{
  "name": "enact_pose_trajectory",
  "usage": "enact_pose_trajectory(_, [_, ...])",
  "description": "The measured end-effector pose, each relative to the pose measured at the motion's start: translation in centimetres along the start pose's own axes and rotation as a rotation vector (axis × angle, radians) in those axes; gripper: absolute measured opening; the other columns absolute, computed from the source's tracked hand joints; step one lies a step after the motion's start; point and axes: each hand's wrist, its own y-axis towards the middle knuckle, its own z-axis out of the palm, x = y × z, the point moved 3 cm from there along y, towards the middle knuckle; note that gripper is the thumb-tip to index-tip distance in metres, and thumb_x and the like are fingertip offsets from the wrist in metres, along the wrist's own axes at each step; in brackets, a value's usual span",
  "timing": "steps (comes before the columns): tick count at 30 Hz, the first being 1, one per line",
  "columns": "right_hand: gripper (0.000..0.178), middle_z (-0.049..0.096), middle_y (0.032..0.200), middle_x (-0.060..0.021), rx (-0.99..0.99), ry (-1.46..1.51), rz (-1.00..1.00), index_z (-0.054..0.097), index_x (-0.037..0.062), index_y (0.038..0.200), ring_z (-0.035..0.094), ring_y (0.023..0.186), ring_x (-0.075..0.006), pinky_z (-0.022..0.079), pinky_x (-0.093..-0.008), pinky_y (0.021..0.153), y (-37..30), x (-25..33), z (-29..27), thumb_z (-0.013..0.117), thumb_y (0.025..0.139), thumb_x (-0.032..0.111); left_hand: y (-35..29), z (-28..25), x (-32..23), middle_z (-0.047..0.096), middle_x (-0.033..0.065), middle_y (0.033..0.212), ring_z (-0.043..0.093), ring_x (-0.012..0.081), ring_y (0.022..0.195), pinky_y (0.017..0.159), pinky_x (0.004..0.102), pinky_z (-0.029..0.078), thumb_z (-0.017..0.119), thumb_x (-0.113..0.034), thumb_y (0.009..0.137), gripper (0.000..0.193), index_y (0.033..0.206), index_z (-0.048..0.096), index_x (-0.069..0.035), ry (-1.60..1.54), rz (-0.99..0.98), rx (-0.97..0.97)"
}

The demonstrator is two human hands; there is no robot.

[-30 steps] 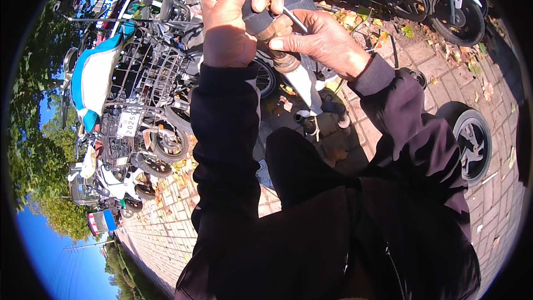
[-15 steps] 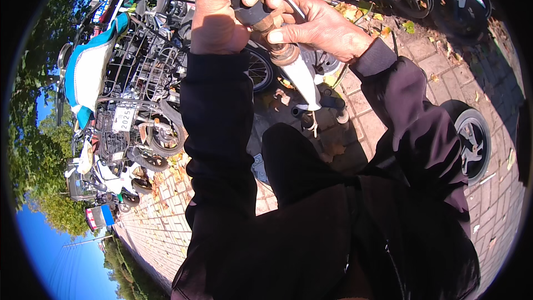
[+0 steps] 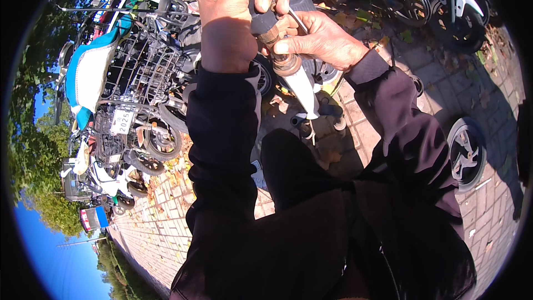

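A white tapered tube [image 3: 301, 90] slants downward in front of me, with a thin pale cord hanging from its lower end. Rusty brown rings [image 3: 287, 62] circle its upper end, below a black cylindrical part [image 3: 263, 22]. My left hand [image 3: 236, 8] is closed, its fingers curled round the black part. On the other side my right hand [image 3: 325, 39] is closed too, its thumb pressed against the rusty collar. Between the two hands a thin silver rod [image 3: 298, 20] sticks out by the right fingers. The fingers hide most of the joint.
A white-and-teal seat [image 3: 89, 78], a black wire basket [image 3: 127, 66] and several parked two-wheelers stand at left. A loose wheel [image 3: 466, 154] lies on the brick paving [image 3: 152, 228] at right. More wheels [image 3: 455, 22] and vehicle parts crowd the far right, among fallen leaves.
Both hands keep their hold on the parts, with my left hand slightly lower and further right in view. Shadow now covers more of the paving at right.
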Motion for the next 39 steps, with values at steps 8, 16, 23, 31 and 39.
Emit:
enact_pose_trajectory(8, [0.024,0.071,0.094,-0.0004,0.002,0.027,0.026,0.072,0.0020,0.111,0.066,0.086,-0.0084,0.055,-0.0288,0.081,0.1,-0.5,0.1,0.079,0.091,0.013,0.3,-0.2,-0.1,0.061,0.0014,0.077,0.061,0.0119,0.066,0.059,0.0239,0.047,0.062,-0.007,0.094,0.009,0.096,0.065,0.001,-0.057,-0.026,-0.018])
enact_pose_trajectory(16, [0.024,0.071,0.094,-0.0006,-0.020,-0.063,-0.008,0.070,0.0024,0.110,0.067,0.087,-0.0096,0.056,-0.0288,0.081,0.0,-0.7,0.0,0.078,0.091,0.015,-0.1,-0.3,-0.2,0.057,0.0025,0.074,0.059,0.0150,0.067,0.064,0.0294,0.048,0.059,-0.014,0.098,0.014,0.091,0.062,-0.002,-0.059,-0.055,0.070])
enact_pose_trajectory(23, [0.025,0.071,0.095,-0.0009,-0.029,-0.079,0.000,0.070,0.0022,0.112,0.067,0.087,-0.0093,0.056,-0.0284,0.083,-0.2,-1.1,-0.2,0.078,0.092,0.014,-0.3,0.1,0.3,0.053,0.0023,0.069,0.059,0.0162,0.067,0.066,0.0301,0.048,0.058,-0.012,0.099,0.013,0.090,0.060,-0.002,-0.114,-0.002,0.117])
enact_pose_trajectory(31, [0.030,0.072,0.100,-0.0043,-0.132,-0.132,0.040,0.070,0.0013,0.113,0.066,0.094,-0.0107,0.053,-0.0284,0.086,-0.6,1.1,0.4,0.079,0.090,0.018,-0.1,-0.2,0.5,0.057,0.0028,0.070,0.058,0.0126,0.061,0.056,0.0264,0.045,0.057,-0.014,0.101,0.016,0.091,0.061,-0.002,-0.129,-0.024,0.122])
enact_pose_trajectory(39, [0.033,0.072,0.095,-0.0061,-0.171,-0.086,-0.045,0.069,-0.0019,0.109,0.069,0.087,-0.0111,0.054,-0.0253,0.078,0.0,2.5,1.5,0.084,0.086,0.017,-0.1,0.5,-0.3,0.046,0.0003,0.058,0.049,0.0142,0.052,0.054,0.0317,0.047,0.063,-0.005,0.091,0.014,0.080,0.056,-0.005,-0.146,-0.065,0.028])
